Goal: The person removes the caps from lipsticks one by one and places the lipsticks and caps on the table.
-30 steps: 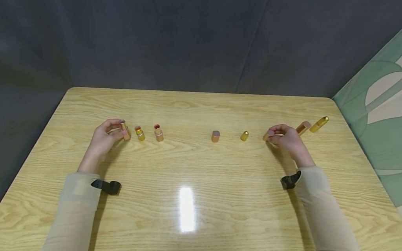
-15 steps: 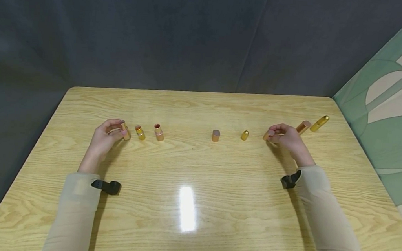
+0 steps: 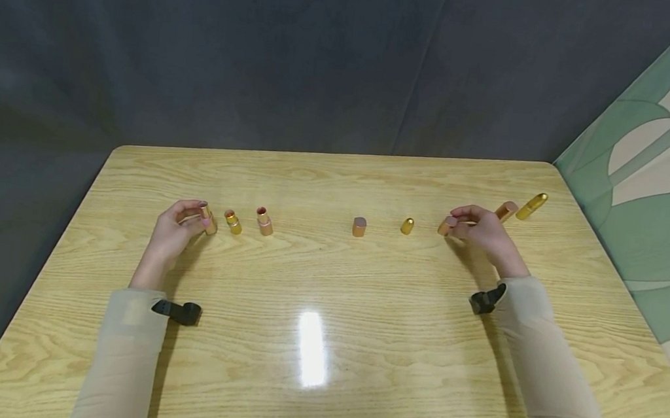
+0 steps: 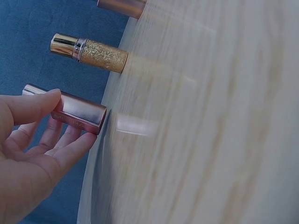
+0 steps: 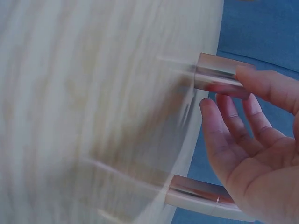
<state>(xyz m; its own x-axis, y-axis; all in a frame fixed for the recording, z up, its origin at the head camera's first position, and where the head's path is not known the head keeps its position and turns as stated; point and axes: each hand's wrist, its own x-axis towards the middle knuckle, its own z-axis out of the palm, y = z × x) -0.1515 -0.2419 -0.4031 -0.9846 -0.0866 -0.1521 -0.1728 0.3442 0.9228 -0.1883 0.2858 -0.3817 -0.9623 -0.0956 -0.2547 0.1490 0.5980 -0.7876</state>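
At the left of the table my left hand [image 3: 170,230] pinches a rose-gold lipstick tube [image 4: 79,111] between thumb and fingers. It stands upright, its cap off and its narrower inner collar at the top. Beside it are a glittery gold lipstick tube [image 3: 234,223] and a pink and rose-gold lipstick tube [image 3: 265,224], both uncapped. On the right side my right hand [image 3: 482,237] holds a short rose-gold lipstick cap [image 5: 218,77] with thumb and fingertips, its base at the tabletop. Further left stand a small gold cap [image 3: 407,226] and another rose-gold cap [image 3: 359,228].
Behind the right hand stands a taller rose-gold lipstick [image 3: 506,211], partly hidden, with a long gold round-tipped lipstick [image 3: 532,207] to its right. The wooden table [image 3: 317,280] ends at a dark curtain [image 3: 346,65]. A green and cream leaf-patterned panel [image 3: 663,169] borders the right.
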